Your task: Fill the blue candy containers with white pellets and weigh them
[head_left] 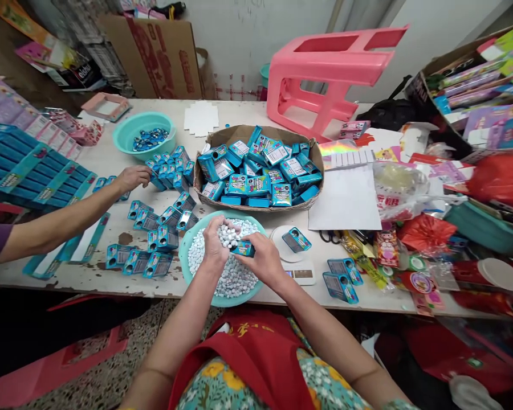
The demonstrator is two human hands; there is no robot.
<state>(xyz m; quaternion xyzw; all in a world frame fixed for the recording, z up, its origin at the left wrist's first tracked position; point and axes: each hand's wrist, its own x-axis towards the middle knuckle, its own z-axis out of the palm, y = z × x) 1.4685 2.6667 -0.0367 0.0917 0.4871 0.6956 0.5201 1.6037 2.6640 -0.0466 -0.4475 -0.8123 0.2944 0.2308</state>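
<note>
Over a turquoise basin (187,267) full of small white candies (231,279), my left hand (217,242) is cupped around a heap of the candies. My right hand (263,256) grips a small blue candy tin (243,248), its end close against the heap. Some of the tin is hidden by my fingers. To the right, another blue tin (296,240) lies on a white kitchen scale (301,273). Several filled-looking tins (341,279) lie right of the scale, and several with dark round openings (157,265) stand left of the basin.
A cardboard box (260,206) of blue tins stands behind the basin. At left, a co-worker's hand (132,177) touches grouped tins (171,168) near a bowl (119,134) of shiny blue lids. A pink stool (325,62) lies at the back; wrappers and bags crowd the right.
</note>
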